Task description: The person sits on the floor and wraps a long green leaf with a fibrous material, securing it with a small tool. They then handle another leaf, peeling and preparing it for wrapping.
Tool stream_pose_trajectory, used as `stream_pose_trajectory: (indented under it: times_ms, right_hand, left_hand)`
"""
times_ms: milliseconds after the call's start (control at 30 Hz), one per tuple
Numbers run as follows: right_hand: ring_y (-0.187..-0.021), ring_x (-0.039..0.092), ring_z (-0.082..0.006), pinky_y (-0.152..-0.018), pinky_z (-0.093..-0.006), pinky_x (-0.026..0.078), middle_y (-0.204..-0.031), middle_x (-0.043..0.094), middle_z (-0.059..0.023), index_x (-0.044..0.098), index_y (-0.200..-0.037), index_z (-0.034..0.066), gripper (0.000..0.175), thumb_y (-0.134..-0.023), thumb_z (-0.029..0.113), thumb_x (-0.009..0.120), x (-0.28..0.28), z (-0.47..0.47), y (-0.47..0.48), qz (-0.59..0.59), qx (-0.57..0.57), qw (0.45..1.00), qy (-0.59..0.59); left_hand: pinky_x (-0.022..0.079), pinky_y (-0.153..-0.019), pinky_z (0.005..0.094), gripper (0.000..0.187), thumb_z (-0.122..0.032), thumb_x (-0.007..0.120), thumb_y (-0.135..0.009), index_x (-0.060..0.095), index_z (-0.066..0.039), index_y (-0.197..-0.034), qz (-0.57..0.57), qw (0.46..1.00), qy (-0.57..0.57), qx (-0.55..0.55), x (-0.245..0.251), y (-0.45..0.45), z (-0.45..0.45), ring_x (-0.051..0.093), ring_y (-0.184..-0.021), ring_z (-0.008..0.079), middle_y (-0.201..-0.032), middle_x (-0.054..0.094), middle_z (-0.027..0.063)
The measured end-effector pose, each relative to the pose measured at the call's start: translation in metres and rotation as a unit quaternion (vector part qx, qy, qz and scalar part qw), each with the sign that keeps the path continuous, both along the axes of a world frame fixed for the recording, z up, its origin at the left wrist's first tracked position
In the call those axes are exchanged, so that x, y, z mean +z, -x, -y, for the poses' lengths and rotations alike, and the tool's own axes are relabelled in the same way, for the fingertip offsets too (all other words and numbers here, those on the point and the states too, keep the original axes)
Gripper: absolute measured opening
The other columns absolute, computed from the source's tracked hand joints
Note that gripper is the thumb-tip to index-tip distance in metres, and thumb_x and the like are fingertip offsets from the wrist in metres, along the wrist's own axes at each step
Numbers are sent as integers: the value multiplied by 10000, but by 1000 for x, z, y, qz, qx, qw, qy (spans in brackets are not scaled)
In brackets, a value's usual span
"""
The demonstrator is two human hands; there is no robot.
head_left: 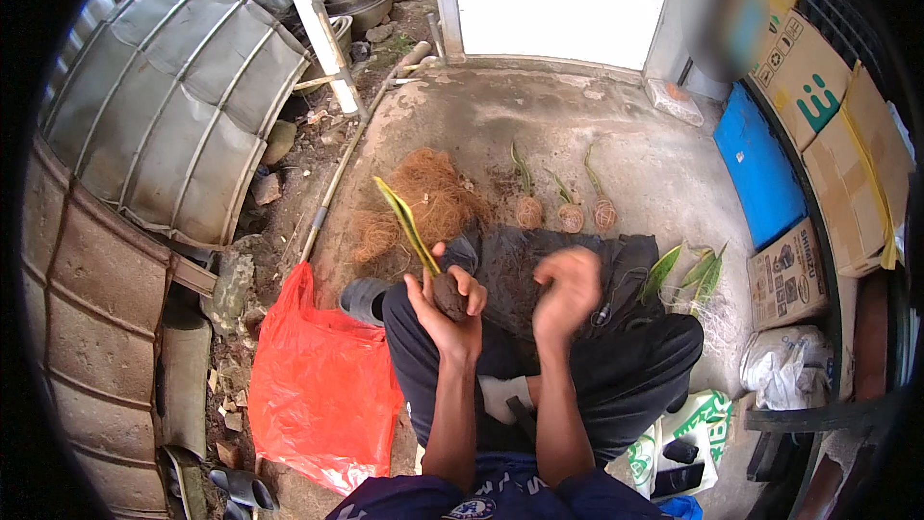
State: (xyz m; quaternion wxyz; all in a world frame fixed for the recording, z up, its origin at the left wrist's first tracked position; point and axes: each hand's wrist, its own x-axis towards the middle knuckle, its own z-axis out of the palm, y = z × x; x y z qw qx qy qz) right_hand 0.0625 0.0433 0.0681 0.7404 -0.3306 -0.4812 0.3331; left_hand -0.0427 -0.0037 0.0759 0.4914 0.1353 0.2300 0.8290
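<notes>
In my left hand (451, 318) rests a ball of dark soil (450, 296), fingers curled around it. A yellow-edged snake plant leaf (408, 224) rises from the ball, leaning up and to the left. My right hand (570, 289) hovers apart from the ball, blurred, its fingers bent with nothing visible in them. Beneath both hands a black plastic sheet (621, 253) with loose soil on it spreads before my crossed legs. Beyond the sheet stand three fibre-wrapped root balls, the left one (529, 212), the middle one (570, 217) and the right one (605, 214), each with a leaf.
Brown coconut fibre (433, 188) is heaped beyond my left hand, near a dark cup-like container (363, 301). A red plastic bag (325, 383) lies at my left. To the right are loose snake plant leaves (696, 274), pale string (715, 325) and cardboard boxes (787, 274).
</notes>
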Motion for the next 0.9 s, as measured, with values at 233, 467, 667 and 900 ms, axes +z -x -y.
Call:
stream_pose_trajectory:
  times_ms: [233, 467, 667, 900]
  right_hand:
    - [-844, 677, -164, -704, -282, 518, -992, 699, -116, 687, -1052, 12, 196, -864, 58, 658, -44, -6, 11, 293, 153, 927, 179]
    - [-820, 661, -139, -686, -260, 521, -995, 693, -85, 702, -1035, 15, 201, -835, 25, 692, 0, 14, -20, 227, 208, 948, 78]
    - [-795, 667, -158, -682, -274, 530, -929, 687, -89, 716, -985, 16, 241, -748, -3, 757, 22, 28, -23, 312, 215, 924, 51]
    - [-760, 671, -167, -675, -274, 530, -853, 693, -88, 728, -885, 9, 176, -716, -8, 777, 20, 29, -19, 312, 195, 930, 29]
  left_hand:
    - [313, -515, 277, 643, -621, 249, -979, 480, -97, -1271, 8, 999, 44, 25, 0, 5, -2, 370, -515, 144, -661, 431, 30]
    - [320, -521, 280, 696, -645, 208, -975, 490, -74, -1257, -77, 994, 75, -17, -21, -1, -6, 375, -520, 140, -623, 427, 26]
    - [311, -527, 249, 687, -608, 171, -996, 460, -53, -1280, -124, 984, 126, -24, -20, -13, -11, 393, -555, 114, -634, 453, 32]
    - [287, -523, 237, 685, -592, 164, -1004, 458, -43, -1289, -181, 976, 117, -10, -24, -13, -10, 385, -556, 96, -631, 458, 27]
